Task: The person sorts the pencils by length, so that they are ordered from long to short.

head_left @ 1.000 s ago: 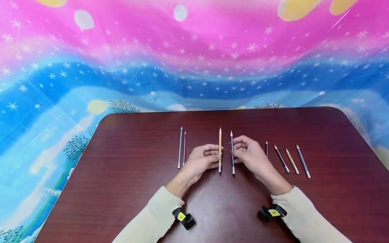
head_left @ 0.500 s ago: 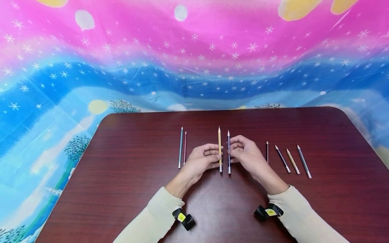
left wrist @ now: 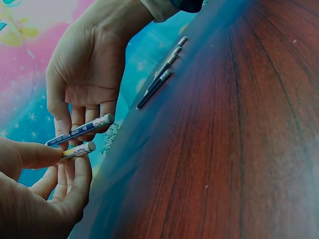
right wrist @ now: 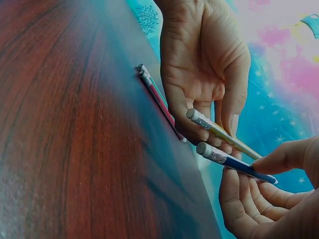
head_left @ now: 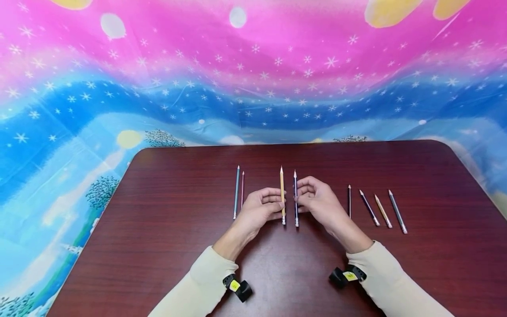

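My left hand [head_left: 259, 207] pinches a yellow pencil [head_left: 282, 187] between thumb and fingers, tip pointing away and white eraser end towards me. Beside it, my right hand [head_left: 318, 200] pinches a dark blue pencil [head_left: 295, 189] turned the same way. A narrow gap separates the two pencils, which run nearly parallel. In the left wrist view the blue pencil [left wrist: 79, 130] shows printed lettering and "HB" near its eraser. The right wrist view has both eraser ends close together, the yellow pencil [right wrist: 219, 132] farther from the camera than the blue one [right wrist: 234, 163].
On the dark red-brown table [head_left: 178, 246], a teal pencil [head_left: 236, 193] and a thinner maroon pencil [head_left: 243, 187] lie left of my hands. Several more lie to the right, including a short tan pencil [head_left: 383, 211] and a grey pencil [head_left: 398, 211]. A patterned cloth [head_left: 253, 79] hangs behind.
My right hand has moved left with the blue pencil, bringing it nearer the yellow one. The left hand has shifted slightly left with the yellow pencil. The pencils on the table stay put.
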Demonstrator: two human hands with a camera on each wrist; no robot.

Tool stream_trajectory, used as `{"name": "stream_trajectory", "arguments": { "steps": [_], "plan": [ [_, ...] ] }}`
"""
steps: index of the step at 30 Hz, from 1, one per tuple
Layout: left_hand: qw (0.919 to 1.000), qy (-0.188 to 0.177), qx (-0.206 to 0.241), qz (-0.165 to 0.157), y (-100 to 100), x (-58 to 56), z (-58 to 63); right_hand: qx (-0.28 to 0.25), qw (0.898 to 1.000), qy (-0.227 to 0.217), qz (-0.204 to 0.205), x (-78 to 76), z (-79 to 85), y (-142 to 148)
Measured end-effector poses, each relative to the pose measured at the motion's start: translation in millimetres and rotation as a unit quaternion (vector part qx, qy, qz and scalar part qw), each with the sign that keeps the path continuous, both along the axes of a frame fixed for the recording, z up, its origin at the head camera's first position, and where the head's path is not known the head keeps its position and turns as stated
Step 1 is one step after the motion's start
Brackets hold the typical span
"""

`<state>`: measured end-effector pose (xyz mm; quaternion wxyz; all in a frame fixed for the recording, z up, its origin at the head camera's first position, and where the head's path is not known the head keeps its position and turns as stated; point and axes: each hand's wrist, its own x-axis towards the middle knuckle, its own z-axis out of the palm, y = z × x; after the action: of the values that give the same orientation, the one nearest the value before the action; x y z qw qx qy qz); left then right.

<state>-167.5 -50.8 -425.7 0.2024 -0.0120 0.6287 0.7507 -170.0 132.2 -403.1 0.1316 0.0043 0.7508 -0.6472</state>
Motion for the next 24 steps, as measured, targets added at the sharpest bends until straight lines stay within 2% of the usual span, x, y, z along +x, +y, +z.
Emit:
{"name": "stream_trajectory", "arguments": {
  "steps": [9, 16, 24],
  "plan": [
    [0.9981, 0.015, -0.051, 0.031, -13, 3.2, 1.2, 0.002, 1.0, 0.002, 0.005, -0.2, -1.9, -5],
    [0.99, 0.029, -0.119, 0.069, -26, -0.7, 3.4, 0.01, 1.0, 0.004, 0.006, -0.5, -2.8, -7],
    [0.9825, 0.046, -0.164, 0.075, -35, -4.4, 9.4, 0.004, 1.0, 0.004, 0.007, -2.4, -4.1, -13]
  ]
}}
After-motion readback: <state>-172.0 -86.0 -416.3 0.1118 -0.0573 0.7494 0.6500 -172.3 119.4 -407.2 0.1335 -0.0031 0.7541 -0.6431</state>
